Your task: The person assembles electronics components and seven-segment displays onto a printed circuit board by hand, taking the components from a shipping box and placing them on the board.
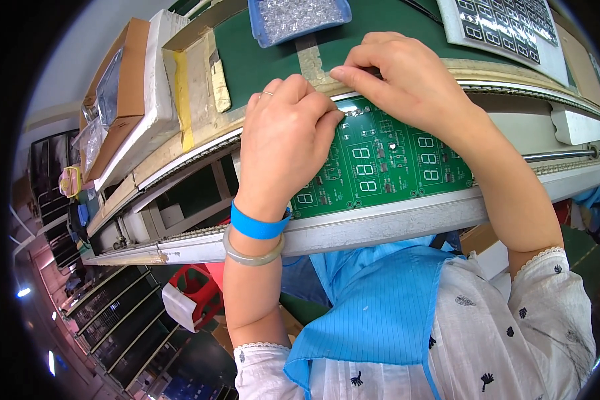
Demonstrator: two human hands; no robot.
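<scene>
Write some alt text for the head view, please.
A person's left hand and right hand are over a green circuit board between metal rails. Beyond it is a blue bin of small clear parts.

Head-worn fisheye, facing down, near the circuit board (399,164)

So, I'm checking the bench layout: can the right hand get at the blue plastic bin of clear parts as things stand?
Probably yes: the blue plastic bin sits open-topped just beyond the right hand and to its left, with nothing raised visible between them.
</scene>
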